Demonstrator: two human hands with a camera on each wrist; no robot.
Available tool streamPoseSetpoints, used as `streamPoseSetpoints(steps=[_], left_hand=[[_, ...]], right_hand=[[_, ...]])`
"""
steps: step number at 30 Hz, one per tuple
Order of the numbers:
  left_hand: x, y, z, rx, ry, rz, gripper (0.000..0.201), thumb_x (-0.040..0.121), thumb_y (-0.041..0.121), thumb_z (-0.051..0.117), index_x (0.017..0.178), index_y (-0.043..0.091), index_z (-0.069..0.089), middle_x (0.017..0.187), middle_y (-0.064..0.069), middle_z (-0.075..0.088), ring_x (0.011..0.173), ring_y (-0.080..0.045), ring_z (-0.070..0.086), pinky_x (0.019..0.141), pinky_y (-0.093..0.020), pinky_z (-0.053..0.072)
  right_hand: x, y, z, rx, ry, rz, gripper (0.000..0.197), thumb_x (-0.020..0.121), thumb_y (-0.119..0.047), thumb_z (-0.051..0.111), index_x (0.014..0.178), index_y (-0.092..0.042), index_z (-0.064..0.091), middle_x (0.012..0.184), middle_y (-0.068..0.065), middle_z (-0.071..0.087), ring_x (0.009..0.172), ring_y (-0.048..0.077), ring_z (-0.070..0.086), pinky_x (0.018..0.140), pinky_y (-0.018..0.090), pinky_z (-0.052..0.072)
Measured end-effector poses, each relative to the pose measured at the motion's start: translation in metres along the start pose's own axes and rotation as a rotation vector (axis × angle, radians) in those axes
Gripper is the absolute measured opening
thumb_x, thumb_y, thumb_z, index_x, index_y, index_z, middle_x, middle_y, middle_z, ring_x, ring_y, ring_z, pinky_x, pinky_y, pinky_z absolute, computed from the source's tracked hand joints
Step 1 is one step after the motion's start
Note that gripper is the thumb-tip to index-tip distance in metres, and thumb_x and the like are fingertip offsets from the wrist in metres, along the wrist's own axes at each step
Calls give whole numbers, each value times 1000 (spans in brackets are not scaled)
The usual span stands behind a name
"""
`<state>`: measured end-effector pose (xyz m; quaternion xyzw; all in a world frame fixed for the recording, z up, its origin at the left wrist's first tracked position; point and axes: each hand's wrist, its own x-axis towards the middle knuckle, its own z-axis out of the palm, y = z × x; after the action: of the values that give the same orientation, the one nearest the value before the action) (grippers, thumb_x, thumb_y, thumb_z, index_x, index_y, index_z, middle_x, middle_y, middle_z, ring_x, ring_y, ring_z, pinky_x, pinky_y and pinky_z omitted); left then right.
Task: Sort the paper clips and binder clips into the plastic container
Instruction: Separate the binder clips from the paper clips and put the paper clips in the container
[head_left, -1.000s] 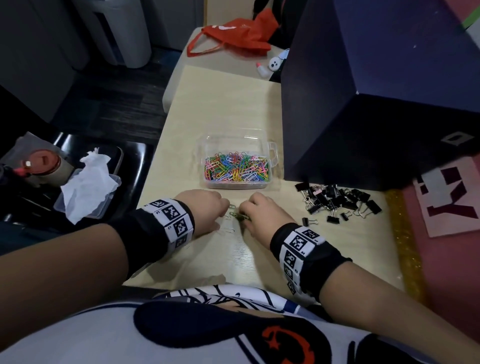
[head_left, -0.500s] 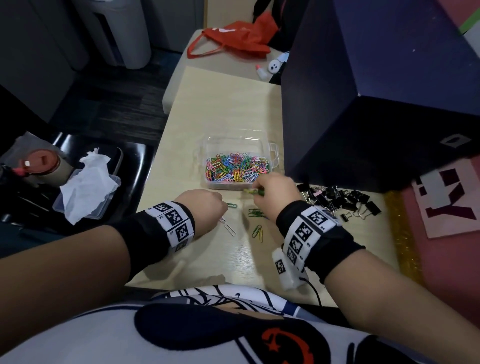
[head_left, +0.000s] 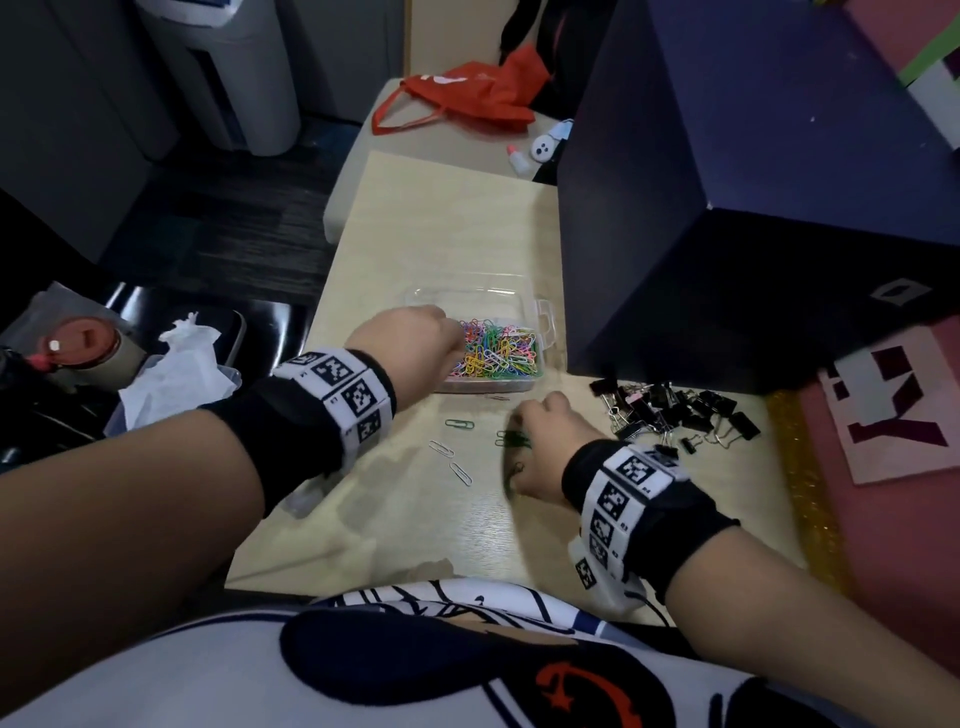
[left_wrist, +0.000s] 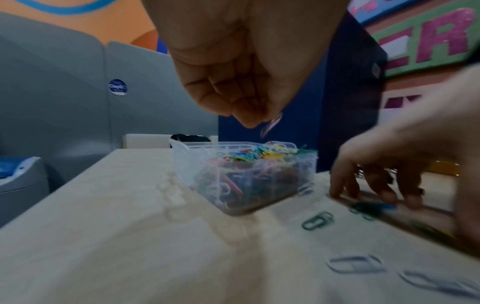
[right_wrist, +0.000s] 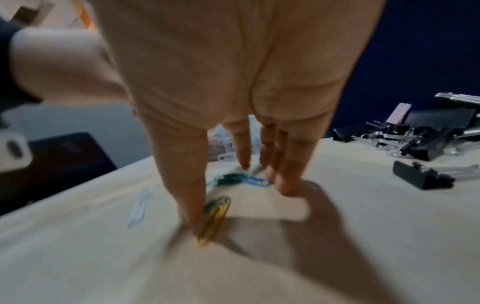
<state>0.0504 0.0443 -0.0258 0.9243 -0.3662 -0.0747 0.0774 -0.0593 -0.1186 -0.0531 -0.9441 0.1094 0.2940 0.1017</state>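
Note:
A clear plastic container (head_left: 543, 332) (left_wrist: 182, 160) on the pale table holds a heap of coloured paper clips (head_left: 498, 353). My left hand (head_left: 447, 338) (left_wrist: 259, 121) hovers over its left side and pinches one pale paper clip (left_wrist: 271, 124) in its curled fingertips. Nearer me, my right hand (head_left: 519, 447) (right_wrist: 239, 203) stands on the table with spread, straight fingers. Its thumb touches a yellow-green clip (right_wrist: 214, 220), and its other fingers touch a green and blue bunch (right_wrist: 239, 179). A green clip (head_left: 460, 424) and two white clips (head_left: 441, 448) lie loose to its left. Black binder clips (head_left: 670, 410) (right_wrist: 426, 131) are piled to the right.
A large dark blue box (head_left: 727, 234) stands right behind the container and the binder clips. The table's left edge drops to a black chair with tissue (head_left: 176, 369). A red bag (head_left: 467, 98) lies on the far surface. A glittery pink board (head_left: 883, 467) borders the table on the right.
My left hand has risen from the table and moved forward over the container with a clip. My right hand came back from the container's front to the loose clips.

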Motion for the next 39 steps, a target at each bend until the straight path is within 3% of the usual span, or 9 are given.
streamPoseSetpoints(steps=[3,7,10,23,25,28,32,36,39], left_hand=[[1,1,1,10,-9,19,26,96,29,44,108,17,64,106,-7,60,98,-31,60,80,-38,50],[-13,17,27,151,-266,173,27,94,26,45,116,18,59,115,-4,56,105,-28,58,83,-37,51],[-21,20,45,200,-370,164,29,90,27,52,118,17,54,116,-4,52,106,-27,56,82,-37,51],[-20,26,47,224,-404,120,22,94,11,43,110,8,58,107,-11,60,98,-29,59,77,-37,48],[-18,27,43,200,-388,119,22,93,12,42,110,10,57,108,-10,59,97,-30,59,77,-38,48],[-11,26,28,129,-249,112,24,96,21,41,111,13,57,110,-9,59,98,-30,59,80,-39,49],[11,12,3,5,-46,5,29,98,29,42,117,17,60,112,-8,59,105,-29,58,84,-36,46],[11,2,4,-42,6,-13,32,96,29,49,123,16,60,114,-11,57,103,-34,58,85,-41,49],[-3,9,17,6,-43,42,27,94,26,47,116,14,57,111,-10,54,100,-33,58,80,-42,50]], right_hand=[[4,-3,9,-5,55,-150,58,76,-26,71,130,-22,47,124,6,38,114,30,51,97,39,47],[8,0,11,3,84,-211,42,87,-16,59,128,-17,51,124,9,43,114,31,50,96,38,45],[10,2,12,-27,106,-219,31,91,-13,51,122,-13,53,122,11,46,113,31,51,92,37,45],[19,-3,-8,-52,70,-68,27,87,-20,56,113,-12,55,118,9,54,104,27,57,86,35,48],[17,-5,-20,20,146,-84,21,87,-22,57,107,-15,58,113,7,57,100,25,58,85,34,49],[17,-10,-43,236,405,-129,16,85,-20,59,100,-17,63,105,6,61,97,24,58,87,33,48],[20,-10,-59,321,578,-172,23,86,-23,61,109,-17,61,112,6,56,100,24,55,91,33,44],[17,-2,-41,121,359,-232,18,88,-22,53,103,-20,62,108,4,59,101,25,58,88,33,48],[17,4,-12,-47,184,-316,42,89,-18,50,130,-18,51,132,4,50,123,24,46,100,34,41]])
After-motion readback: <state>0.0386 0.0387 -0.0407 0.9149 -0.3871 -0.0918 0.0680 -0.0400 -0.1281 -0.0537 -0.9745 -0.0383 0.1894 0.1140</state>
